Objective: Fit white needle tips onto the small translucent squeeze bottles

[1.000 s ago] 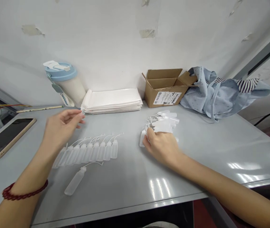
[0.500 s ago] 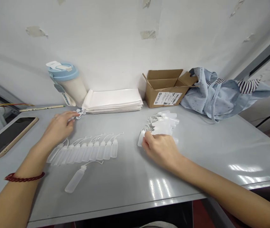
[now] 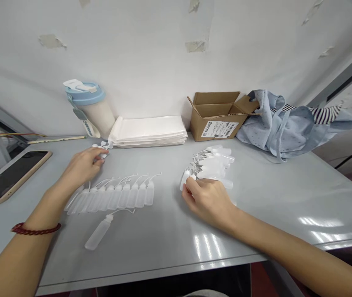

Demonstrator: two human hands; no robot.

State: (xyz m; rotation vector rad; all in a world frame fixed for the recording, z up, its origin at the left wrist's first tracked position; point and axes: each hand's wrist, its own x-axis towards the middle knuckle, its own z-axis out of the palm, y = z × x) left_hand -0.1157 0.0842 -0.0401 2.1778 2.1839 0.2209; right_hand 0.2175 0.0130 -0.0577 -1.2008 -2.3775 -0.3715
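My left hand [image 3: 85,165] is at the small white plastic pieces [image 3: 104,144] beside the paper stack. Its thumb and forefinger are round one small white piece [image 3: 103,156]. My right hand [image 3: 208,196] is closed in a pinch on a small clear squeeze bottle [image 3: 193,177], mostly hidden by the fingers. It rests at the near edge of a pile of such bottles [image 3: 211,167]. Several more bottles with thin strapped caps lie side by side in a row [image 3: 111,198] at the left. One single bottle [image 3: 98,234] lies slanted in front of that row.
Along the wall stand a blue-lidded tumbler [image 3: 97,113], a stack of white paper sleeves [image 3: 149,130], an open cardboard box [image 3: 216,119] and a light blue cloth bag [image 3: 275,128]. A phone [image 3: 10,175] lies at the left on the grey table [image 3: 151,255].
My left hand has shifted slightly right and towards me, uncovering more white pieces. My right hand has drawn down a little from the pile, with a bottle top now showing at its fingertips.
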